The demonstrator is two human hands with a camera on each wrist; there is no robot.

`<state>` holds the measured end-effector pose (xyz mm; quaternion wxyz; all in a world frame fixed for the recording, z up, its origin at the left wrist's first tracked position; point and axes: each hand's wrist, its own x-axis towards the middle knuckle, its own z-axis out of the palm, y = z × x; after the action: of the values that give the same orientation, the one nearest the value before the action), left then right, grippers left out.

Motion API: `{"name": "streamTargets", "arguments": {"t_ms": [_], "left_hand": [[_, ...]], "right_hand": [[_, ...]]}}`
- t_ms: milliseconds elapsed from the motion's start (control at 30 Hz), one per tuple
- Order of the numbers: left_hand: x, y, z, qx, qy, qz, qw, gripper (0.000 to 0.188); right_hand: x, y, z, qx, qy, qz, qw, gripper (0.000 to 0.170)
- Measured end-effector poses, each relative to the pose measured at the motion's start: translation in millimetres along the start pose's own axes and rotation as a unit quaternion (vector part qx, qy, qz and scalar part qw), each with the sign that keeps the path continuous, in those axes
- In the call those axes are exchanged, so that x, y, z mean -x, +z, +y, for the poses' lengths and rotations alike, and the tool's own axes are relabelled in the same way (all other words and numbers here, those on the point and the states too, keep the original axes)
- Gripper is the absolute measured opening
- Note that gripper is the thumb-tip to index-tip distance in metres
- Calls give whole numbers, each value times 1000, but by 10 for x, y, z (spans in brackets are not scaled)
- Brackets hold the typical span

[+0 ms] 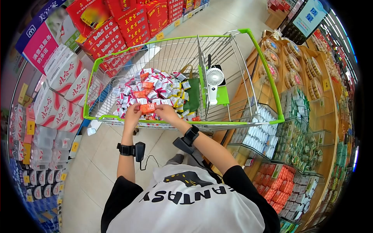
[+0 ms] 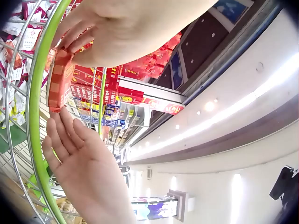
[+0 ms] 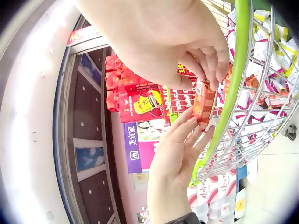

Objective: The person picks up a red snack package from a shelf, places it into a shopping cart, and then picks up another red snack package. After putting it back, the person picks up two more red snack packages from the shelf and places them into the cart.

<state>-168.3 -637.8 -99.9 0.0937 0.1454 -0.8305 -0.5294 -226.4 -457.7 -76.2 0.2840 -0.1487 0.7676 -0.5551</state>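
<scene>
Between my two hands is a small orange snack packet (image 1: 147, 108), held just over the near edge of the shopping cart (image 1: 171, 124). My left hand (image 1: 133, 113) pinches one end of it. At the other end, the fingertips of my right hand (image 1: 166, 112) pinch it too. The right wrist view shows the wrapper (image 3: 204, 103) stretched lengthwise between both sets of fingertips. Beyond the hands, a heap of small white, pink and yellow packets (image 1: 128, 87) with a few orange ones fills part of the cart.
A white handheld fan (image 1: 214, 83) lies on the cart's seat flap, by a dark green bag (image 1: 192, 97). Stacked red drink cartons (image 1: 134, 25) stand ahead, white cartons (image 1: 58, 106) at left. Shelves on the right hold orange packets (image 1: 276, 184) and round snack tubs (image 1: 292, 64).
</scene>
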Motion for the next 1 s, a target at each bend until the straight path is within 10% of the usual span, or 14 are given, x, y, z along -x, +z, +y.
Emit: {"name": "streamTargets", "arguments": {"t_ms": [567,767,1000], "left_hand": [[-38,-153,127,-114,59,101,987,44],[-6,-113,21,-96,11,66,993,33],[-123,142,272,-80,35,-10,996,22]], "right_hand": [[58,142,2,57,-226,48,971,56],[262,-144,100,168,-165,-22,972,36],[661,-522,218,307,-250,130,909,13]]}}
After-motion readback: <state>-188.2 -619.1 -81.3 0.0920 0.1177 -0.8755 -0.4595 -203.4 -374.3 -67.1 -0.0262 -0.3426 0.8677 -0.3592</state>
